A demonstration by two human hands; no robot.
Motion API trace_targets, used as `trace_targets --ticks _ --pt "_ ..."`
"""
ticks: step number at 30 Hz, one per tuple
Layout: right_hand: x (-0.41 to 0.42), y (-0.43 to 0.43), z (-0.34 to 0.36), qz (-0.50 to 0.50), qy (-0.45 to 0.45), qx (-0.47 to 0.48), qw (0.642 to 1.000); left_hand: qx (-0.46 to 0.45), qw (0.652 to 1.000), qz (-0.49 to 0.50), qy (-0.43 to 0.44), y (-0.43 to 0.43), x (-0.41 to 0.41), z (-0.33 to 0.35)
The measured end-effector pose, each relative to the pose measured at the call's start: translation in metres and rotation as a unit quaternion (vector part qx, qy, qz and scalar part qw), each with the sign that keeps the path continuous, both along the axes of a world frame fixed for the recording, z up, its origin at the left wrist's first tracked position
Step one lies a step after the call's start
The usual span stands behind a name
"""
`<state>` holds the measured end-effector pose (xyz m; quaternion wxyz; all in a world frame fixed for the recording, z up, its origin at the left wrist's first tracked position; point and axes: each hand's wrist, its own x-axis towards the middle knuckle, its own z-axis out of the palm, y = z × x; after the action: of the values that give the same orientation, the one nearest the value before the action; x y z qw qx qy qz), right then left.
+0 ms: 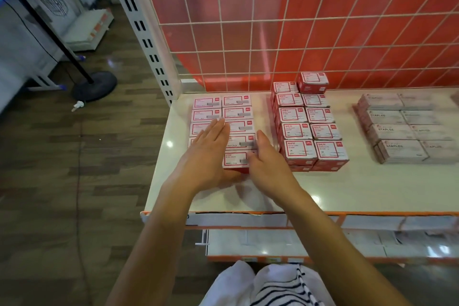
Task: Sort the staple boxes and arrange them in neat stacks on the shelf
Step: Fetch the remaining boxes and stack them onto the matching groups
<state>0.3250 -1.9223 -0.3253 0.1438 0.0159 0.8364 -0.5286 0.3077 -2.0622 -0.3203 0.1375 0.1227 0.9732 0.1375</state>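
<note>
I see the staple boxes point(238, 129) as a two-column block at the left end of the shelf point(323, 189), long axis running near to far, with my left hand point(208, 151) spread flat on its left column and my right hand point(267, 164) straight-fingered against its right flank.

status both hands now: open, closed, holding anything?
Left hand: open, lying flat on top of the leftmost block of staple boxes.
Right hand: open, straight fingers against that block's right side, holding nothing.
</note>
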Motion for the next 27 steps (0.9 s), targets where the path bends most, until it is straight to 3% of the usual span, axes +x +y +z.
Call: trace_targets --ticks 7,14,17,27 --pt "0.005 0.018 0.022 0.068 0.109 0.104 0.986 0.032 0.997 -0.039 0.063 0.029 0.000 0.024" --pt "0.002 0.065 0.027 0.040 0.179 0.303 0.935 -0.010 0.990 -0.038 0.135 0.087 -0.004 0.029" --pt "0.001 0.096 0.024 0.023 0.205 0.326 0.923 -0.018 0.987 -0.056 0.148 0.119 -0.006 0.029" --pt "-0.006 0.222 0.020 -0.012 0.146 0.320 0.936 0.011 0.988 -0.079 0.132 0.239 -0.010 0.024"
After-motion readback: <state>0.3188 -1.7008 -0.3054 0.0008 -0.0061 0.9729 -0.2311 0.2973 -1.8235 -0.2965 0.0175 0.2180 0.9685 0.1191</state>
